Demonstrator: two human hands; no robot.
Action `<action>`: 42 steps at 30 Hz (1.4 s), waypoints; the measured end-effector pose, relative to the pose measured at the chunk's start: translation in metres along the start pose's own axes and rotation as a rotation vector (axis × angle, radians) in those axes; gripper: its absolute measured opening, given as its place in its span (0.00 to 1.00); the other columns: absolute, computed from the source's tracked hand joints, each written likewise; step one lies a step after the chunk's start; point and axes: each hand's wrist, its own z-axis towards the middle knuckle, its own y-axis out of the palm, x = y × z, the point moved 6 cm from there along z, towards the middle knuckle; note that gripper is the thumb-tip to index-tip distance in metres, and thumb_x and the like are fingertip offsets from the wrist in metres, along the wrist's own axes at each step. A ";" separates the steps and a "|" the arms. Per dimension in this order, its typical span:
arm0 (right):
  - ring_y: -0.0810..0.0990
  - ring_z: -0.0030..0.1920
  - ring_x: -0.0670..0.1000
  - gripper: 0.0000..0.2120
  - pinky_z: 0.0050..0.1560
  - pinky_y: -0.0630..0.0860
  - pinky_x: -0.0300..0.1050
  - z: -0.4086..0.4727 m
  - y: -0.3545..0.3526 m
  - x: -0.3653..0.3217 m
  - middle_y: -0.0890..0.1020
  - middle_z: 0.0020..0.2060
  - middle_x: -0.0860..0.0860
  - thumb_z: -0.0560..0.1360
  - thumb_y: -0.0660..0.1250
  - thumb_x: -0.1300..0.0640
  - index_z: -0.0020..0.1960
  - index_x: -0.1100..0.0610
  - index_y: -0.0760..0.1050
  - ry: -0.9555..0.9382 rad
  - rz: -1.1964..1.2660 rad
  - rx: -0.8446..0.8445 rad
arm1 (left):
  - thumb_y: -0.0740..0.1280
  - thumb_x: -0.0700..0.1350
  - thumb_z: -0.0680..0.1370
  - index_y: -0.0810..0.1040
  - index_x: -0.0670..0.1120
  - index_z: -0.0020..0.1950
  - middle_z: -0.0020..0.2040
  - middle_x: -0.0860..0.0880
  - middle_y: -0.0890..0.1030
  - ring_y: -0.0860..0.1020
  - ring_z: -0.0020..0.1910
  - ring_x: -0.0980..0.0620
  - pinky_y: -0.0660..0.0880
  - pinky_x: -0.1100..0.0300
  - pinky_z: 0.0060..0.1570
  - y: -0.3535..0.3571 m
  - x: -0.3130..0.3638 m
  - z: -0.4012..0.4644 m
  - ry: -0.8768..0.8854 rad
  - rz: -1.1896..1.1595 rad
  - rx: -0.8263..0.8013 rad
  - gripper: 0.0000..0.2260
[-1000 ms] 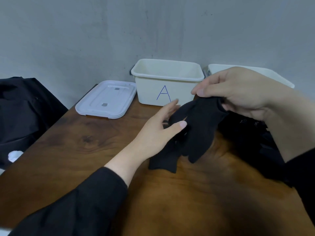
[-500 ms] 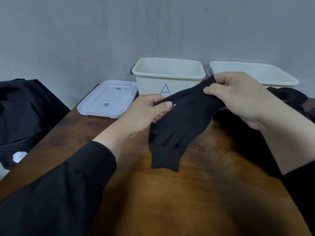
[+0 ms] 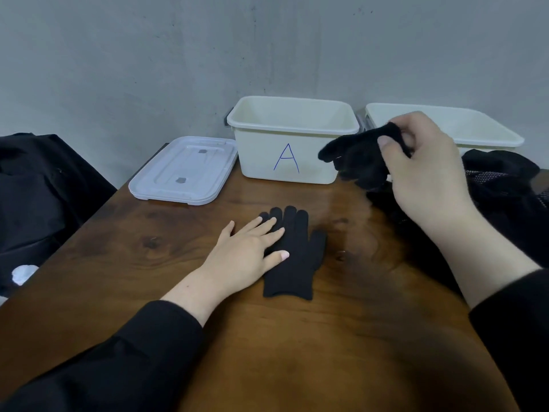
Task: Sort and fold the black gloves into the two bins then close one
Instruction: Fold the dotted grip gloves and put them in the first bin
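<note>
**One glove flat on the table, one in the air**

A black glove (image 3: 292, 257) lies flat mid-table, long axis running away from the person, fingertips toward bin A (image 3: 289, 162), cuff nearest. The left hand (image 3: 246, 257) rests on it with straight fingers, grip released. The right hand (image 3: 421, 171) pinches a second glove (image 3: 356, 157) aloft before bin A's right corner, its fingers pointing left. A second bin (image 3: 475, 126), a white lid (image 3: 184, 171) and a dark glove pile (image 3: 502, 179) sit on the wooden table (image 3: 326, 352).

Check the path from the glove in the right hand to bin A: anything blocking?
Nothing visible. The right hand holds the raised glove by the near right corner of bin A, which stands open; its lid lies to the left.
</note>
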 end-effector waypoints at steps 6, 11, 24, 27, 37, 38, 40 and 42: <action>0.82 0.49 0.51 0.11 0.53 0.77 0.48 -0.094 0.037 0.064 0.83 0.48 0.46 0.74 0.69 0.63 0.47 0.47 0.75 0.100 -0.191 -0.289 | 0.57 0.62 0.82 0.68 0.58 0.77 0.80 0.57 0.61 0.54 0.80 0.59 0.47 0.49 0.79 -0.006 -0.011 -0.005 -0.018 -0.090 0.164 0.23; 0.79 0.56 0.47 0.09 0.59 0.77 0.48 -0.134 0.051 0.075 0.80 0.55 0.40 0.75 0.73 0.61 0.49 0.48 0.78 -0.002 -0.296 -0.390 | 0.62 0.64 0.79 0.76 0.59 0.68 0.73 0.61 0.69 0.60 0.72 0.61 0.52 0.54 0.77 -0.008 0.013 -0.013 0.147 -0.137 0.158 0.20; 0.70 0.62 0.41 0.19 0.70 0.63 0.48 -0.132 0.051 0.069 0.74 0.59 0.38 0.76 0.60 0.34 0.55 0.46 0.79 -0.035 -0.331 -0.432 | 0.53 0.73 0.75 0.74 0.59 0.67 0.71 0.60 0.68 0.61 0.73 0.60 0.48 0.48 0.79 -0.011 0.014 -0.016 0.106 -0.096 0.179 0.28; 0.73 0.61 0.42 0.13 0.67 0.69 0.49 -0.123 0.033 0.056 0.77 0.58 0.39 0.79 0.63 0.42 0.55 0.48 0.80 -0.104 -0.306 -0.328 | 0.56 0.67 0.78 0.74 0.58 0.70 0.74 0.60 0.67 0.58 0.74 0.61 0.49 0.55 0.76 -0.015 0.041 -0.013 0.177 -0.129 0.217 0.25; 0.78 0.59 0.47 0.13 0.62 0.75 0.44 -0.091 -0.065 0.034 0.81 0.58 0.43 0.79 0.65 0.49 0.60 0.53 0.81 -0.214 -0.460 -0.272 | 0.60 0.59 0.82 0.76 0.53 0.69 0.68 0.56 0.74 0.71 0.69 0.54 0.67 0.52 0.67 -0.018 0.141 0.019 0.311 -0.173 0.266 0.18; 0.78 0.59 0.47 0.14 0.61 0.75 0.43 -0.085 -0.075 0.034 0.81 0.58 0.43 0.79 0.64 0.49 0.60 0.53 0.81 -0.209 -0.476 -0.268 | 0.60 0.59 0.82 0.76 0.54 0.69 0.69 0.57 0.74 0.70 0.69 0.55 0.67 0.52 0.67 -0.018 0.149 0.021 0.318 -0.177 0.263 0.18; 0.78 0.59 0.47 0.14 0.61 0.74 0.45 -0.066 -0.094 0.037 0.81 0.57 0.44 0.80 0.64 0.49 0.62 0.53 0.80 -0.170 -0.520 -0.248 | 0.59 0.59 0.83 0.75 0.54 0.69 0.69 0.57 0.74 0.70 0.69 0.55 0.66 0.53 0.68 -0.019 0.162 0.025 0.328 -0.186 0.252 0.18; 0.78 0.60 0.49 0.14 0.61 0.74 0.48 -0.039 -0.112 0.048 0.81 0.59 0.45 0.81 0.65 0.50 0.64 0.52 0.79 -0.095 -0.587 -0.236 | 0.59 0.59 0.83 0.75 0.54 0.69 0.69 0.58 0.74 0.71 0.68 0.56 0.67 0.55 0.67 -0.021 0.171 0.030 0.338 -0.188 0.251 0.18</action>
